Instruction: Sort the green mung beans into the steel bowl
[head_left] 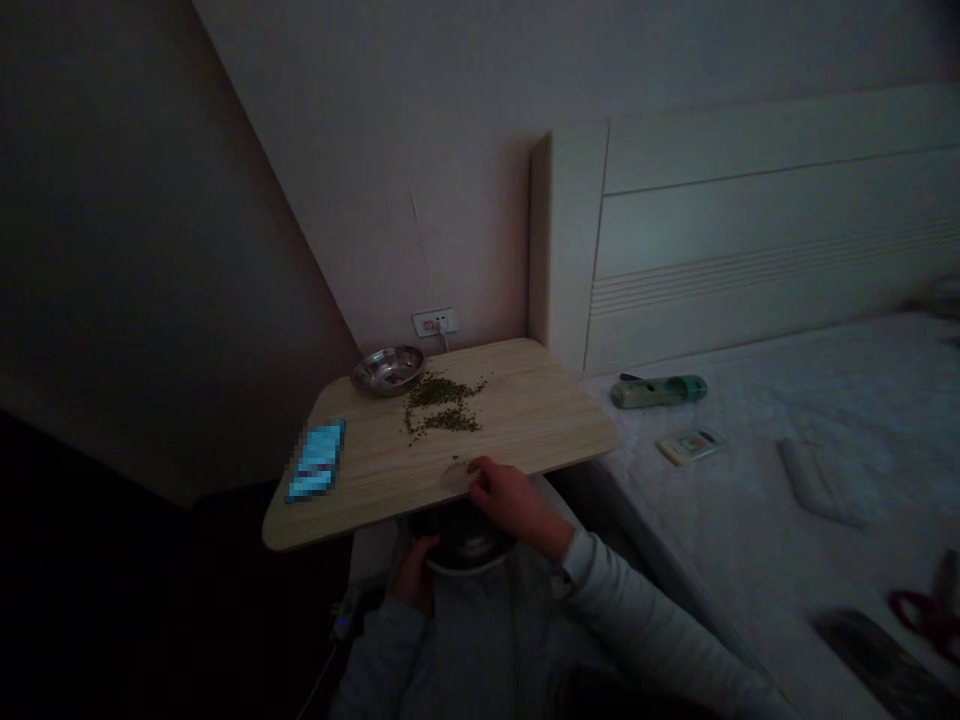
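Below the front edge of the small wooden table (540, 400), my left hand (415, 577) grips the rim of a dark, shiny bowl (472, 545). My right hand (514, 503) is above that bowl, its curled fingertips at the table's front edge. Whether anything is between those fingers is too dark and small to see. Near the fingertips lies a tiny loose green piece (455, 458). Farther back, many small green grains or beans (442, 392) are scattered in a loose patch. A shallow steel bowl (390, 371) stands beside them at the back left.
A blue pixelated phone-like item (316, 460) lies at the table's left. Behind is a wall socket (435, 322) with a plug. On the bed (645, 480) to the right are a green case (658, 391), a pale flat packet (690, 444), a white roll (817, 482) and red-handled scissors (922, 612).
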